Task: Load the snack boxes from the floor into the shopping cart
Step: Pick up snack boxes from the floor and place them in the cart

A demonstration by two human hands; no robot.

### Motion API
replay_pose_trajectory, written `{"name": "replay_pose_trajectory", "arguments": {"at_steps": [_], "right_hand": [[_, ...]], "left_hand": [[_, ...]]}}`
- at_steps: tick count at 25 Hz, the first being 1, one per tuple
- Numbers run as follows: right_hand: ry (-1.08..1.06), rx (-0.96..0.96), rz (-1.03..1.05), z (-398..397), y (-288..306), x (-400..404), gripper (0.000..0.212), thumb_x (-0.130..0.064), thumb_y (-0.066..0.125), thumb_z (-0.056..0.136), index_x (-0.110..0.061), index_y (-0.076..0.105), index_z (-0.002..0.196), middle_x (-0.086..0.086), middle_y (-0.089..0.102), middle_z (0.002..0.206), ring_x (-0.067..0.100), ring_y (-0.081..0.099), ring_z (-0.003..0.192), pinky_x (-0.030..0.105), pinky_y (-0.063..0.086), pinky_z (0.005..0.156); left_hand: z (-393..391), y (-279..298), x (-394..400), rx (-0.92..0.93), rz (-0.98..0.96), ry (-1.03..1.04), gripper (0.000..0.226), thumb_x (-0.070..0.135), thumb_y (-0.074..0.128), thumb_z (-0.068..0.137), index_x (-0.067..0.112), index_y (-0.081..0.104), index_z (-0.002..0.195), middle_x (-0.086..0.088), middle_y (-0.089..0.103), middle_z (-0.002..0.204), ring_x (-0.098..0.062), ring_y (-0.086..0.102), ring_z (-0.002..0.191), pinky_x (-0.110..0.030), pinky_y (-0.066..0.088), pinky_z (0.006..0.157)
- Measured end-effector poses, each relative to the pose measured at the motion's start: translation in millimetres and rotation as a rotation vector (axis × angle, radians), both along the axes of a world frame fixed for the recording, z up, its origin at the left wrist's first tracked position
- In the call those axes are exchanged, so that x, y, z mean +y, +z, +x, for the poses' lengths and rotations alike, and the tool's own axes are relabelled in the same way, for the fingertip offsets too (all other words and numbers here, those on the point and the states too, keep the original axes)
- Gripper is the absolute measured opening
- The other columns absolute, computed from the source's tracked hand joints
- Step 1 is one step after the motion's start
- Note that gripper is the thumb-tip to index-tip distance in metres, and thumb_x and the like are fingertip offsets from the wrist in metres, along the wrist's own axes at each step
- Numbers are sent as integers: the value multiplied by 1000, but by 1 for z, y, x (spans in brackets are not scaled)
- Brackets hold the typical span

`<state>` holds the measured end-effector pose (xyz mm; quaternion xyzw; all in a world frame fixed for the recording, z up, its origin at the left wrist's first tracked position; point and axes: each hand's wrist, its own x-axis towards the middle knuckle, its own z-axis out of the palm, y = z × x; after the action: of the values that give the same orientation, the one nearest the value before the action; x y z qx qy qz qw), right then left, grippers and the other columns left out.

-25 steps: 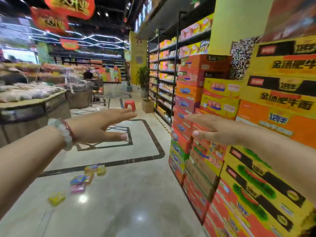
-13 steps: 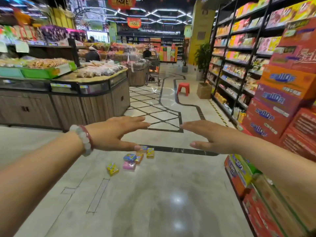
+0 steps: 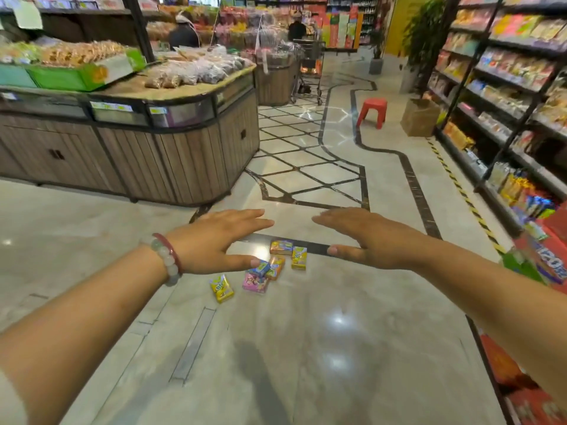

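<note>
Snack boxes [image 3: 267, 266]: small bright cartons, yellow, pink, blue and orange, lying in a loose cluster on the glossy floor [image 3: 337, 348] at the centre of the frame, some touching or overlapping, one yellow box [image 3: 221, 288] sitting slightly apart at the lower left of the group.
Left hand [image 3: 214, 240]: hovering palm-down at centre left, its grip lying apart with fingers straight, holding nothing; bead bracelet [image 3: 167, 259] circling the wrist.
Right hand [image 3: 365, 237]: hovering palm-down at centre right, grip likewise spread and carrying nothing.
Shopping cart [image 3: 310, 72]: standing far off at upper centre, beside a wooden display worktop [image 3: 171, 148] carrying bagged goods.
Red stool [image 3: 372, 112] and cardboard box [image 3: 419, 117]: sitting at upper right, near the stocked shelves [image 3: 506, 87].
</note>
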<state>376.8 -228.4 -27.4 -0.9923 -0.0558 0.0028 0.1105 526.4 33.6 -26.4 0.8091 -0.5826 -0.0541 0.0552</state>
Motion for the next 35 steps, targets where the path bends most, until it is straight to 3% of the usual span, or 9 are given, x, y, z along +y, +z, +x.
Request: {"name": "replay_pose_trajectory", "arguments": {"at_steps": [4, 10, 16, 20, 24, 27, 29, 32, 35], "right_hand": [[4, 86, 47, 119, -54, -51, 61, -54, 42, 93, -35, 23, 148, -6, 27, 155, 13, 23, 141, 22, 17, 111], [41, 217, 124, 293, -137, -84, 73, -66, 34, 81, -33, 30, 146, -6, 36, 149, 15, 32, 136, 27, 26, 110], [28, 253, 224, 455, -248, -115, 66, -53, 38, 84, -27, 36, 144, -7, 45, 142, 13, 44, 126, 24, 31, 105], [-19, 273, 246, 520, -379, -137, 62, -51, 38, 88, -26, 36, 144, -6, 40, 147, 13, 37, 134, 21, 26, 107], [-39, 301, 249, 575, -571, -164, 54, -49, 42, 93, -28, 38, 143, -4, 44, 145, 15, 41, 132, 23, 31, 105], [-81, 273, 257, 618, -708, -169, 46, -32, 49, 97, -27, 41, 142, -3, 45, 145, 17, 40, 133, 25, 28, 107], [-155, 290, 274, 638, -777, -166, 44, -26, 50, 97, -25, 43, 140, -3, 44, 145, 17, 40, 133, 22, 27, 104], [-229, 396, 319, 657, -849, -155, 49, -27, 50, 96, -22, 38, 143, 3, 42, 147, 21, 38, 133, 28, 30, 105], [-343, 511, 312, 670, -878, -145, 58, -41, 51, 93, -22, 32, 145, 9, 48, 141, 30, 44, 127, 36, 41, 100]], "left_hand": [[97, -57, -45, 55, 37, 82, 100, 92, 3, 58, 43, 14, 144, 7, 13, 157, -13, 20, 142, -28, 17, 111], [245, -147, -74, 141, 45, 238, 94, 86, 21, 64, 39, 22, 144, 3, 21, 155, -18, 22, 142, -37, 20, 114], [393, -264, -110, 220, -21, 377, 88, 75, 26, 68, 29, 36, 141, 0, 36, 149, -21, 34, 137, -36, 27, 110], [453, -390, -127, 272, 13, 520, 91, 71, 18, 61, 31, 31, 143, 4, 29, 152, -15, 26, 140, -30, 21, 111], [510, -581, -130, 249, 24, 705, 85, 67, 26, 66, 28, 37, 141, 0, 33, 150, -21, 29, 139, -37, 23, 110], [540, -733, -121, 261, 156, 1127, 71, 51, 52, 82, 26, 30, 145, -4, 23, 154, -24, 18, 142, -43, 18, 114], [547, -810, -116, 415, 114, 1369, 84, 51, 53, 75, 17, 26, 146, -16, 20, 153, -30, 16, 142, -41, 19, 114], [543, -882, -108, 522, -10, 1612, 104, 48, 52, 51, 11, 27, 145, -26, 28, 146, -38, 26, 136, -40, 24, 108], [536, -927, -90, 610, -165, 1708, 90, 41, 62, 40, 16, 47, 125, -22, 54, 118, -41, 50, 112, -46, 42, 94]]}}
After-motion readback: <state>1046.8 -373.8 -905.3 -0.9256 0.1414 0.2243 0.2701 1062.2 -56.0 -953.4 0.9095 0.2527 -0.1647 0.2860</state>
